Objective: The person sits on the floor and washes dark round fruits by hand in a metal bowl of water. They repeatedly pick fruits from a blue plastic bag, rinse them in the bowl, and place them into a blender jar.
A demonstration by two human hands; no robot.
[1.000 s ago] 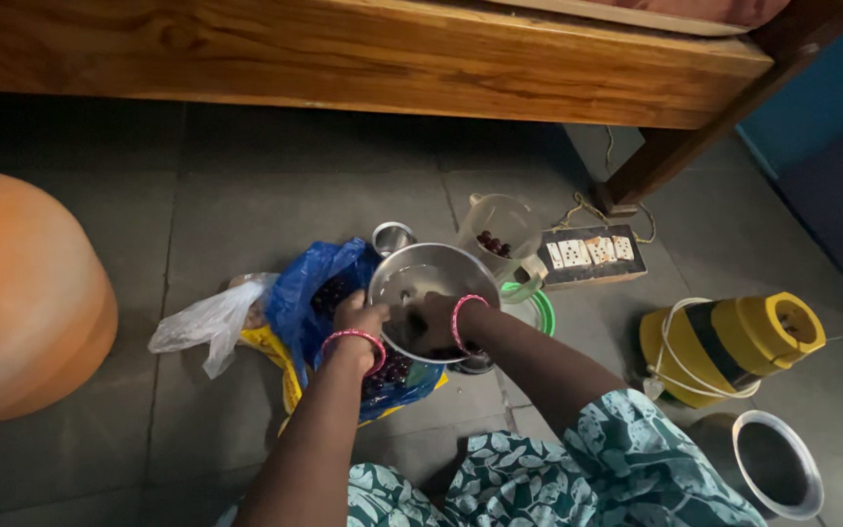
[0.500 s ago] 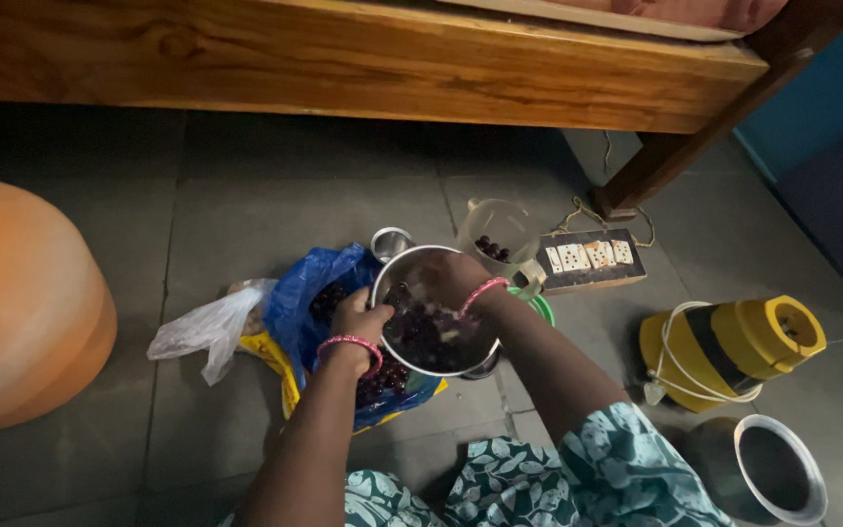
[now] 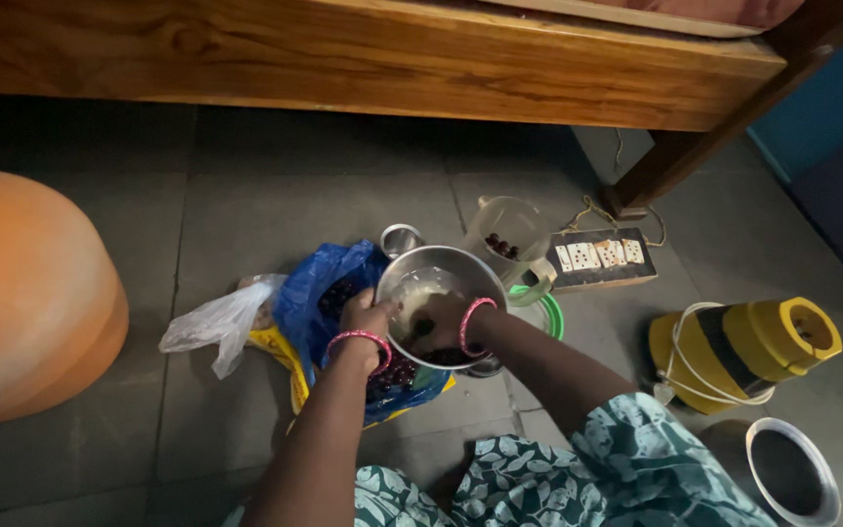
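Over blue bag (image 3: 319,293): one steel bowl (image 3: 441,278), left hand (image 3: 365,317) gripping rim, right hand (image 3: 441,327) inside, grip unclear; one jug (image 3: 514,229) behind.

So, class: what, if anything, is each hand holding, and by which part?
The left hand grips the steel bowl by its near-left rim. The right hand reaches inside it; whether it holds anything cannot be told.

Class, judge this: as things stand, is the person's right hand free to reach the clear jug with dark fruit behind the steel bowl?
Probably yes. The right hand is inside the steel bowl, and the clear jug stands just beyond its rim, open-topped, with nothing between them.
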